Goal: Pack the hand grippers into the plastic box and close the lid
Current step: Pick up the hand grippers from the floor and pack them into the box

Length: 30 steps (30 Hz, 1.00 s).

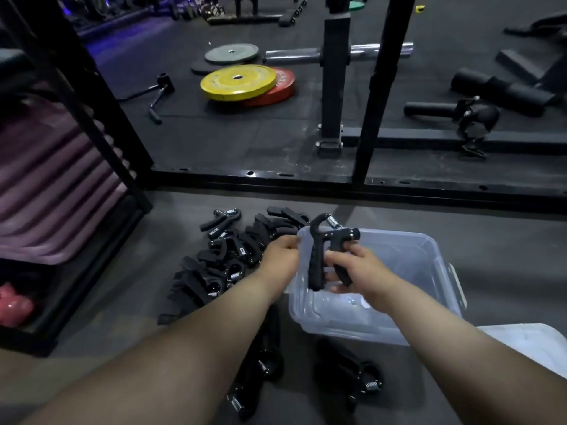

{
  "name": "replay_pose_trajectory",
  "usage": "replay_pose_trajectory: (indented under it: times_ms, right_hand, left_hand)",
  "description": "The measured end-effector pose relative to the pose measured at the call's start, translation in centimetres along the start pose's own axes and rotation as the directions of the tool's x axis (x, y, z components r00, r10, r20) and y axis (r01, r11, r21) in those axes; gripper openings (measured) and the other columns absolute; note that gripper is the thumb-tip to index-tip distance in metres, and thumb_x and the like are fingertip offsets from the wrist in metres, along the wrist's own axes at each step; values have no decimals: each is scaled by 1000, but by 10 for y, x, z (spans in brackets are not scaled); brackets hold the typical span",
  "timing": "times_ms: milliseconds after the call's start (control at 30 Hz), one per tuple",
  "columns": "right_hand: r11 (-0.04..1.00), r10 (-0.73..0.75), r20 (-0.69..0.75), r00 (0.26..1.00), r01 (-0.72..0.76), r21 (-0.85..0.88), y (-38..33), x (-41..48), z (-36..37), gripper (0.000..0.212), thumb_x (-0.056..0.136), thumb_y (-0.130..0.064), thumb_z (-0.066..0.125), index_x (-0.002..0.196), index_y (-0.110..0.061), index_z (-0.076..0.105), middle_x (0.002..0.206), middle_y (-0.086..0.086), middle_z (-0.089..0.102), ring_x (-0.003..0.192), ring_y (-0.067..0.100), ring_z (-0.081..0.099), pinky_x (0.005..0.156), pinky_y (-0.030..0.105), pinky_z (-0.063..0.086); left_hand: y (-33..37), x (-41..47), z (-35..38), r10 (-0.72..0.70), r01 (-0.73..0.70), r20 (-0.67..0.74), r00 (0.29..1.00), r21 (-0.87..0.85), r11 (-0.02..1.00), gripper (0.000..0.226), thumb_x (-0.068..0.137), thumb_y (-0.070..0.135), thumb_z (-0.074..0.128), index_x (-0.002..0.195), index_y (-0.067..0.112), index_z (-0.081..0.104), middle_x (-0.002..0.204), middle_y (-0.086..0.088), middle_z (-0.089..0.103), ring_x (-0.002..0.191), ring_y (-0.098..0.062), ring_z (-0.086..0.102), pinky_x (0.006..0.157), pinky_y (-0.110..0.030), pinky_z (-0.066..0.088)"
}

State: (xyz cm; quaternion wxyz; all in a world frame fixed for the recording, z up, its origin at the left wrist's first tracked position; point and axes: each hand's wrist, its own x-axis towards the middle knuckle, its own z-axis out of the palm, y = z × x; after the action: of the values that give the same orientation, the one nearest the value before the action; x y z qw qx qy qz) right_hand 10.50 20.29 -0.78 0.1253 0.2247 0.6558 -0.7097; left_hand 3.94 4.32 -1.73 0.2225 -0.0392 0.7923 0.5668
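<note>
Right hand (357, 268) grips one hand gripper (316, 265) above the plastic box (399, 236). Left hand (279, 256) curls at the box's left rim, hold unclear. A gripper pile (227, 259) lies left of the box and the lid (527, 342) lies to its right. The grippers' labels are unreadable.

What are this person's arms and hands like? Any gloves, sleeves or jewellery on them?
Nothing worn shows. The left hand and right hand are bare, with no gloves, rings or tape in view. The left forearm and right forearm are uncovered down to the picture's edge: no sleeves, watch or wristband. The dim light could hide small details.
</note>
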Motion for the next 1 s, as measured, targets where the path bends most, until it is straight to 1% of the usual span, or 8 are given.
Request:
replay_pose_trajectory:
  times_ms: [100, 200, 367, 533, 633, 767, 933, 1000]
  right_hand:
    - [982, 52, -103, 993, -70, -173, 6, 9, -24, 10, 91, -12, 56, 100, -12, 60, 88, 9, 72, 76, 30, 70, 57, 30, 47]
    - [892, 248, -151, 957, -286, -351, 19, 21, -38, 16, 89, -9, 46, 103, -11, 54, 82, 10, 57, 71, 26, 55, 70, 37, 52]
    - [720, 403, -245, 882, -471, -510, 56, 54, -36, 28, 87, -15, 55, 112, -4, 52, 101, 20, 58, 84, 36, 60, 71, 46, 57]
    - [714, 363, -247, 899, -438, -546, 138, 132, -32, 80, 58, -41, 61, 132, -13, 46, 108, 13, 56, 91, 32, 56, 76, 41, 40]
    - [677, 336, -225, 915, -401, -618, 166, 158, -24, 69, 48, -54, 57, 108, -20, 63, 108, 13, 68, 92, 32, 67, 77, 42, 52]
    - [559, 194, -205, 959, -280, -780, 115, 123, -13, 33, 81, -22, 55, 107, -9, 69, 114, 17, 68, 105, 35, 63, 86, 34, 49]
    - [426, 343, -174, 923, -318, -847, 105, 117, -13, 36, 91, -19, 54, 124, -4, 59, 115, 16, 62, 94, 30, 59, 69, 34, 49]
    - [298, 414, -176, 893, -315, -901, 121, 125, -9, 58, 75, -40, 69, 126, -18, 54, 114, 4, 63, 100, 27, 63, 82, 36, 51]
  left_hand:
    - [-26, 16, 13, 92, -58, -62, 994, 414, 909, 46, 81, 28, 50, 125, 35, 60, 131, 2, 57, 122, -24, 53, 104, -44, 45]
    - [-37, 7, 28, 161, -133, -10, 987, 518, 845, 59, 92, 15, 39, 150, 22, 32, 160, 1, 20, 147, -20, 18, 121, -37, 16]
    - [-67, 7, 31, 285, -249, 70, 956, 708, 661, 62, 98, 15, 33, 156, 22, 11, 163, 5, -10, 149, -12, -8, 119, -30, -4]
    - [-77, 15, 28, 383, -328, 69, 921, 670, 667, 63, 96, 12, 37, 155, 24, 17, 163, 9, -5, 149, -9, -4, 119, -28, -1]
    - [-81, 17, 27, 430, -362, 68, 900, 665, 653, 63, 93, 9, 41, 153, 20, 24, 164, 6, 1, 150, -13, 0, 120, -26, 0]
    - [-83, 18, 26, 459, -387, 55, 887, 630, 673, 62, 93, 6, 40, 152, 18, 28, 163, 6, 4, 149, -12, 0, 113, -13, -10]
    - [-85, 18, 30, 469, -392, 33, 883, 603, 695, 62, 94, 4, 40, 152, 20, 28, 163, 8, 4, 149, -10, -1, 109, -8, -11]
    - [-85, 18, 31, 468, -387, 20, 884, 592, 706, 63, 94, 2, 41, 152, 20, 28, 163, 8, 5, 149, -10, 0, 110, -9, -10]
